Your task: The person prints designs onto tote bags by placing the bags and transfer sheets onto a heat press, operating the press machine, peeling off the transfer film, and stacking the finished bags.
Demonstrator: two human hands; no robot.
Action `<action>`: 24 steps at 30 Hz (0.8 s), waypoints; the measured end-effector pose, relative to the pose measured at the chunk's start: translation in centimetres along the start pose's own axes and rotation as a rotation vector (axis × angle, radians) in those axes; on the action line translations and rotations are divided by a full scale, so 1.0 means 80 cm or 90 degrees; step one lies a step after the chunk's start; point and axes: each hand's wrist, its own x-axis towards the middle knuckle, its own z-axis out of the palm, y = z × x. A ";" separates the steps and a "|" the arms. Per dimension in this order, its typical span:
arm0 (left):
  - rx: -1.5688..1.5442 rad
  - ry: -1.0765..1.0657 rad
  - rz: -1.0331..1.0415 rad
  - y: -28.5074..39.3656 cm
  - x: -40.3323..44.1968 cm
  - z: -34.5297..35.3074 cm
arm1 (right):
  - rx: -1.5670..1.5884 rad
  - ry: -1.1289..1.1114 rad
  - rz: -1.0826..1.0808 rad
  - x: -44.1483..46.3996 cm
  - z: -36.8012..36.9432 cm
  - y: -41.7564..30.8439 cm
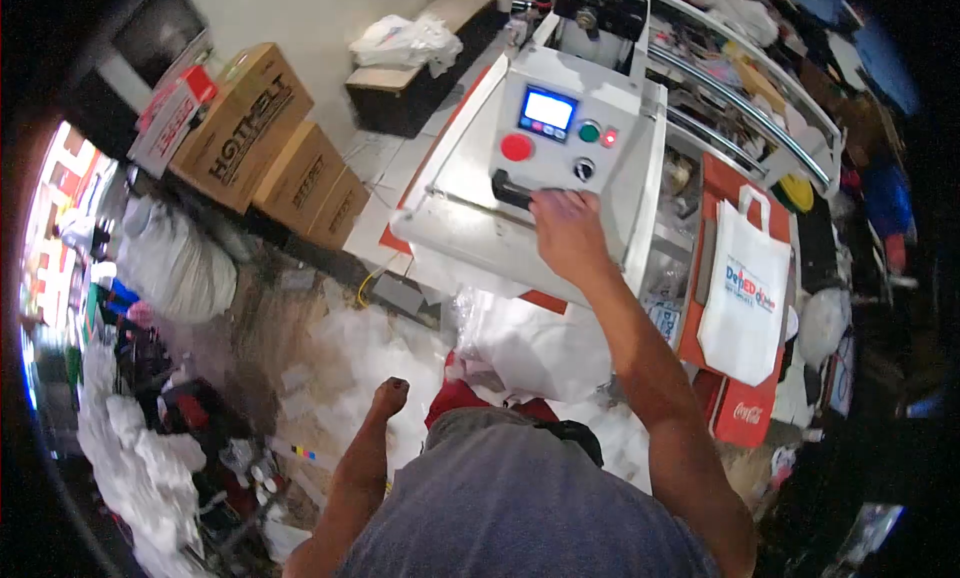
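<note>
Head view: R hand (566, 223) has fingers curled round the R end of the black bar handle (513, 190), front of the heat press control box (548, 168). Best grip prob. nearer mid-bar, wrist straight, force even, clear of the plate edges. L hand (391, 396) low, well apart, fingers folded in, nothing visible in it. Handle smooth, angular; box flat grey metal w/ round btns. White tote bag (742, 298), matte, soft, creased, lies flat on red board (692, 308).

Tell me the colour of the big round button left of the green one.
Red, seen best in the head view.
</note>
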 end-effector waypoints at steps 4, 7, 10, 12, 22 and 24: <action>-0.034 -0.084 -0.106 0.013 -0.104 0.044 | 0.028 0.012 -0.017 0.026 0.019 -0.025; 0.073 -0.050 0.042 -0.099 -0.153 0.172 | 0.044 0.028 -0.055 0.033 0.034 -0.025; -0.056 -0.123 -0.067 -0.150 -0.203 0.243 | 0.083 0.055 -0.098 0.022 0.035 -0.024; -0.125 -0.132 -0.175 -0.135 -0.233 0.242 | 0.118 0.071 -0.126 0.008 0.024 -0.022; -0.045 -0.067 -0.069 -0.121 -0.253 0.240 | 0.258 -0.001 0.261 -0.361 -0.081 0.034; -0.135 -0.026 -0.205 -0.147 -0.229 0.279 | 0.272 -0.076 0.404 -0.469 -0.082 0.068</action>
